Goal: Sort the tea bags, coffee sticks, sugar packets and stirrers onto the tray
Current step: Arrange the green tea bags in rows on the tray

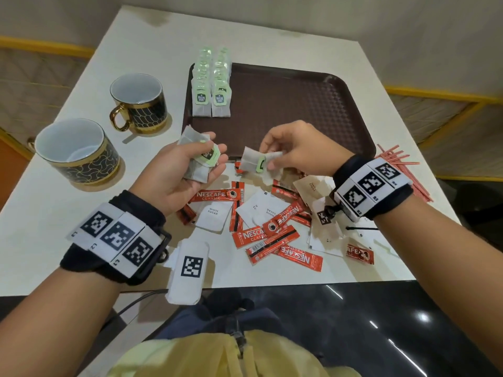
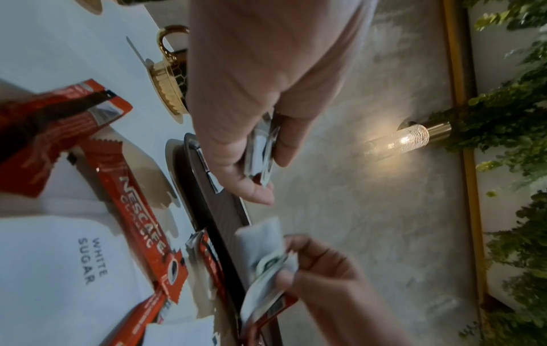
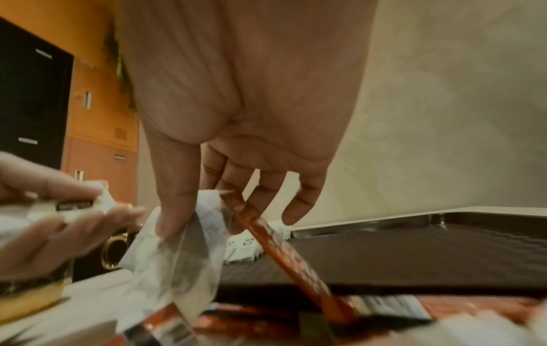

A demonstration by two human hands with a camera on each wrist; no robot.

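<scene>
My left hand [image 1: 190, 164] holds a small stack of tea bags [image 1: 200, 156] in its curled fingers, palm up, just off the tray's near left corner. In the left wrist view the left hand [image 2: 254, 149] grips those tea bags [image 2: 260, 152] edge-on. My right hand [image 1: 283, 153] pinches one tea bag [image 1: 255, 161] with a green tag above the pile; the right wrist view shows this tea bag [image 3: 177, 252] hanging from thumb and fingers. Two rows of tea bags [image 1: 212, 85] lie on the brown tray [image 1: 299, 110] at its left edge. Red coffee sticks [image 1: 272, 235] and white sugar packets [image 1: 215, 213] are mixed on the table.
Two black-and-gold cups [image 1: 138, 102] [image 1: 76, 151] stand left of the tray. Red stirrers [image 1: 400, 164] lie in a bunch right of the tray, partly behind my right wrist. A brown sugar packet [image 1: 313, 186] sits in the pile. The table's near edge [image 1: 299, 284] is close to me.
</scene>
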